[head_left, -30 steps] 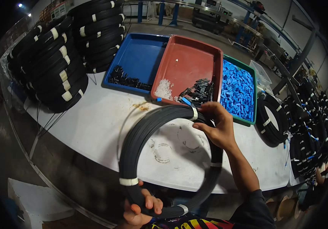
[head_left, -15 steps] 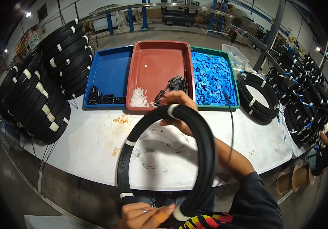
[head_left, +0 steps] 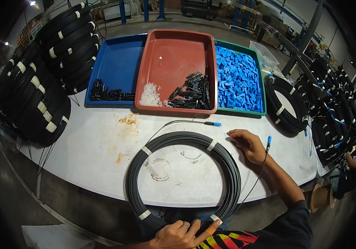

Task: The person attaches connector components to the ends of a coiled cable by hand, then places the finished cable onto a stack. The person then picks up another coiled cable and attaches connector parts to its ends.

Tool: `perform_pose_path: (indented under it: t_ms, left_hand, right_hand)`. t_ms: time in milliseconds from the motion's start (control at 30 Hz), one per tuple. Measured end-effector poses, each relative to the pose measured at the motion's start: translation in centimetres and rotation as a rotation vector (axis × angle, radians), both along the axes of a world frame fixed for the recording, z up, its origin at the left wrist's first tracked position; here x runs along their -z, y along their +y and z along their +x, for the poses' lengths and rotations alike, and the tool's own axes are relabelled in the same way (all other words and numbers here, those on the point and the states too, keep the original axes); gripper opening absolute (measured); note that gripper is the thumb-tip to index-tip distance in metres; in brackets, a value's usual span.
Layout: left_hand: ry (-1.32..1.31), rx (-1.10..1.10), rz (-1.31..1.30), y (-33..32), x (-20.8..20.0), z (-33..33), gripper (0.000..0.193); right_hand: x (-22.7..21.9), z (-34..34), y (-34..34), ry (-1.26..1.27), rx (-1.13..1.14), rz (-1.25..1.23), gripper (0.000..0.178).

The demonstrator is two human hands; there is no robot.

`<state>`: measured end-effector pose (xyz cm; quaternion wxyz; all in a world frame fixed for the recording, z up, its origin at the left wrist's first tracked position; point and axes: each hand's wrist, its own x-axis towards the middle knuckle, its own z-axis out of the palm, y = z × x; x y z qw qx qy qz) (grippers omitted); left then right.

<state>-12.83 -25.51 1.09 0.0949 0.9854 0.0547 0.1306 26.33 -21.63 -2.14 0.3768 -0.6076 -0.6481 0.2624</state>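
A coil of black cable [head_left: 232, 182], bound with several white tape bands, lies at the table's front edge with its near side jutting past it. My left hand [head_left: 182, 234] is closed on that near side, fingers over the strands. Just right of the coil, my right hand [head_left: 248, 147] is open above the tabletop, fingers slightly bent and holding nothing. One cable end, tipped with a blue connector [head_left: 216, 124], stretches across behind the coil. The other end, with a similar blue connector [head_left: 269, 141], rises beside my right wrist.
Behind stand a blue tray [head_left: 118, 54] with black parts, a red tray [head_left: 178, 45] with clear and black pieces, and a green tray [head_left: 263, 93] of blue pieces. Cable coils pile up left [head_left: 33, 103] and right [head_left: 327, 99]; another stack [head_left: 283, 106] sits beside the green tray.
The coil has gone from raised and tilted to lying flat at the table edge. My right hand has let go of it and moved right. Both connector ends now show.
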Motion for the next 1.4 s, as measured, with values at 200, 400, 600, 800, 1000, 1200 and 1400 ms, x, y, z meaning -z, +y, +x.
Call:
perform_pose_path:
  t_ms: [200,400,600,800,1000,1200,1400]
  left_hand:
    - [-0.239,-0.047,0.18,-0.3,1.6,1.5,0.052]
    - [-0.309,-0.146,0.138,-2.3,1.9,5.3,0.056]
    - [-0.236,-0.119,-0.233,-2.6,-1.6,7.1,0.055]
    - [-0.38,-0.215,-0.238,6.3,-6.1,5.2,0.047]
    - [-0.148,-0.663,-0.095,16.1,-2.8,2.9,0.082]
    - [-0.076,-0.589,-0.553,18.7,-0.2,1.5,0.094]
    - [-0.041,-0.321,-0.782,19.2,0.4,0.7,0.098]
  right_hand:
    - [-1.2,4.0,-4.0,-0.417,0.311,0.027,0.042]
    - [-0.2,6.0,-11.0,-0.63,0.684,-0.015,0.035]
    - [-1.4,0.3,-11.6,0.238,0.814,-0.096,0.032]
    - [-1.7,-3.1,-5.8,0.162,0.636,-0.109,0.031]
    - [-3.7,-7.2,-4.9,0.069,0.596,-0.189,0.062]
    - [-3.1,-9.0,-5.7,0.113,0.392,-0.077,0.086]
    - [-1.3,-9.0,-9.4,0.249,0.503,0.069,0.099]
